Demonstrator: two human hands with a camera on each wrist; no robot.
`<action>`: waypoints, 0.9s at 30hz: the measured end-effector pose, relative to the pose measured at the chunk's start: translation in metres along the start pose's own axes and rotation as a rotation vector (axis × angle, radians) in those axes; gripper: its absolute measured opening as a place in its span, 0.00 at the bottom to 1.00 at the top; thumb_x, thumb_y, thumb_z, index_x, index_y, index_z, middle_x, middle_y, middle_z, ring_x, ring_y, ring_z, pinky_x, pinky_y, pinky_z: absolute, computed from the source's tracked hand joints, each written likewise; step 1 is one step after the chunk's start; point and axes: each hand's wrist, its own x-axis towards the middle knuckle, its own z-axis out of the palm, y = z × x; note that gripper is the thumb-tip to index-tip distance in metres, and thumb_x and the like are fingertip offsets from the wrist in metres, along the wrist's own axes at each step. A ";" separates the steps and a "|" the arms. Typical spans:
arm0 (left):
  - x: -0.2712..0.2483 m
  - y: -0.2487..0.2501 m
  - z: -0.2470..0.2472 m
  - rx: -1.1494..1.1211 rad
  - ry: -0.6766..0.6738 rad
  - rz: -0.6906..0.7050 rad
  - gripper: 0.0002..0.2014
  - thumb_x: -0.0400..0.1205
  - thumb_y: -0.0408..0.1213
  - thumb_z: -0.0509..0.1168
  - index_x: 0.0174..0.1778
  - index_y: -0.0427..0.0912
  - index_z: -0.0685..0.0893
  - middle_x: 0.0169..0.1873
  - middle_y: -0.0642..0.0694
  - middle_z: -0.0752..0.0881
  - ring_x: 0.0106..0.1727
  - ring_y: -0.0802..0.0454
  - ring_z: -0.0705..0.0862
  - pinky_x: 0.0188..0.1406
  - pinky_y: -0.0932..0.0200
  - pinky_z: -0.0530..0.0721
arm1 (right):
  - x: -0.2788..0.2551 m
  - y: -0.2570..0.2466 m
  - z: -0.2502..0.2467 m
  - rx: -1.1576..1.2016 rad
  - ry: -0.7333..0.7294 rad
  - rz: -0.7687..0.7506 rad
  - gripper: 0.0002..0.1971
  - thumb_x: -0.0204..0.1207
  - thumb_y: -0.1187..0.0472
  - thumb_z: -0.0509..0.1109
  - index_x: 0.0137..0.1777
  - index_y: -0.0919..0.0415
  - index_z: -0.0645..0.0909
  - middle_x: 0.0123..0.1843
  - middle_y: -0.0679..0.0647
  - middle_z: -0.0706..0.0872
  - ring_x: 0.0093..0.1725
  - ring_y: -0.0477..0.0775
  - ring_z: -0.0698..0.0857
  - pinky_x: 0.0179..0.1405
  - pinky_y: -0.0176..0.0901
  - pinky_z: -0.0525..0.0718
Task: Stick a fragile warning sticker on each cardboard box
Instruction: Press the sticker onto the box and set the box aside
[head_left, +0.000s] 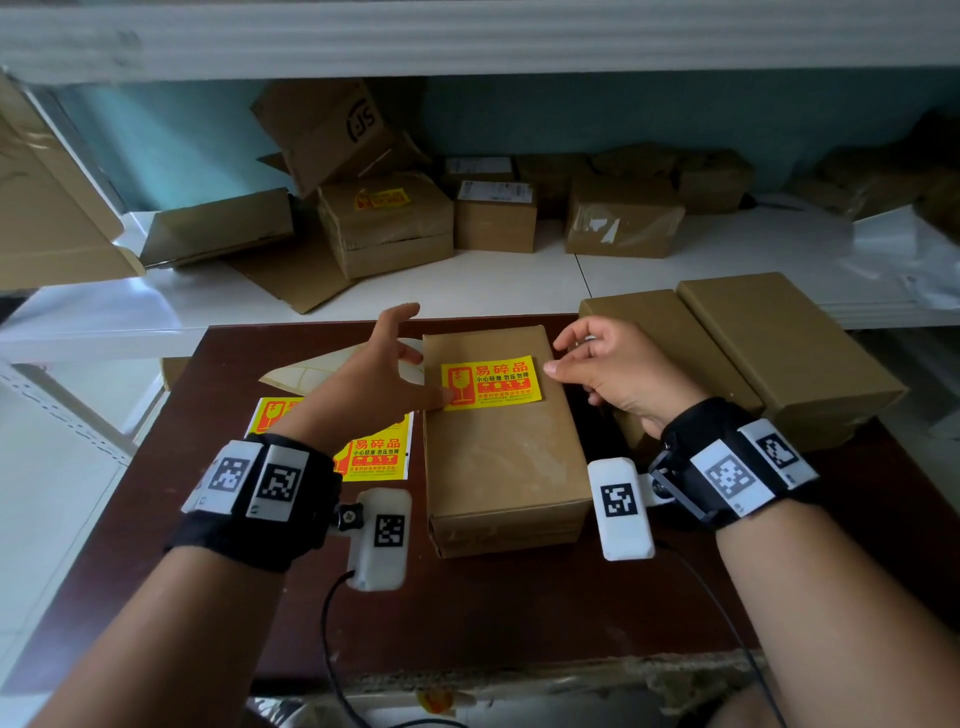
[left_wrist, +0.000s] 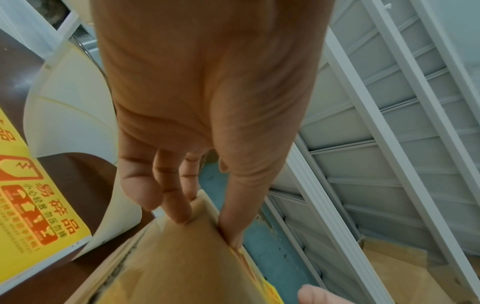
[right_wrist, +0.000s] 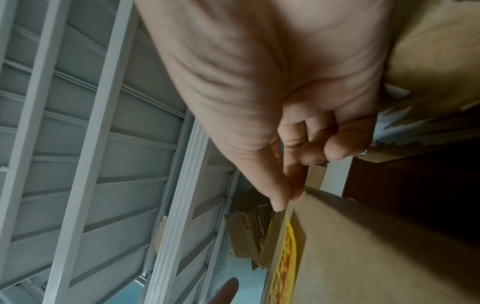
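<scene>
A brown cardboard box (head_left: 504, 447) lies in the middle of the dark table (head_left: 519, 613). A yellow fragile sticker (head_left: 491, 382) sits on the far half of its top. My left hand (head_left: 427, 379) is at the box's left edge. Its thumb (left_wrist: 233, 226) presses the sticker's near-left corner, and its straight fingers (left_wrist: 179, 205) touch the box's side. My right hand (head_left: 557, 356) hovers at the sticker's right edge with loosely curled fingers. Its thumb (right_wrist: 278, 197) is at the box top beside the sticker (right_wrist: 288, 257) and holds nothing.
A sheet of yellow stickers (head_left: 374, 452) and a curled empty backing paper (head_left: 322, 371) lie left of the box. Two plain boxes (head_left: 675, 353) (head_left: 779, 332) stand at the table's right. The white shelf (head_left: 467, 286) behind holds several boxes, one of them stickered (head_left: 384, 223).
</scene>
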 end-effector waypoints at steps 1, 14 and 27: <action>-0.001 0.001 0.000 0.003 -0.008 -0.004 0.50 0.72 0.40 0.80 0.84 0.60 0.55 0.63 0.51 0.80 0.53 0.47 0.87 0.44 0.52 0.90 | 0.000 0.001 0.000 -0.003 0.005 0.000 0.10 0.76 0.62 0.78 0.54 0.59 0.82 0.44 0.57 0.88 0.33 0.43 0.80 0.29 0.38 0.79; -0.001 0.000 0.006 0.023 -0.288 -0.217 0.37 0.78 0.65 0.63 0.79 0.49 0.67 0.63 0.45 0.83 0.55 0.50 0.88 0.48 0.47 0.92 | -0.007 -0.006 0.005 -0.022 -0.103 0.156 0.25 0.85 0.44 0.63 0.76 0.59 0.76 0.71 0.62 0.81 0.67 0.61 0.82 0.48 0.56 0.92; -0.004 0.004 0.006 -0.316 -0.262 -0.145 0.38 0.75 0.68 0.67 0.80 0.65 0.63 0.65 0.58 0.85 0.62 0.52 0.87 0.59 0.40 0.88 | -0.009 -0.012 0.003 0.132 -0.091 0.093 0.26 0.84 0.42 0.64 0.75 0.58 0.78 0.70 0.53 0.83 0.68 0.55 0.83 0.43 0.53 0.92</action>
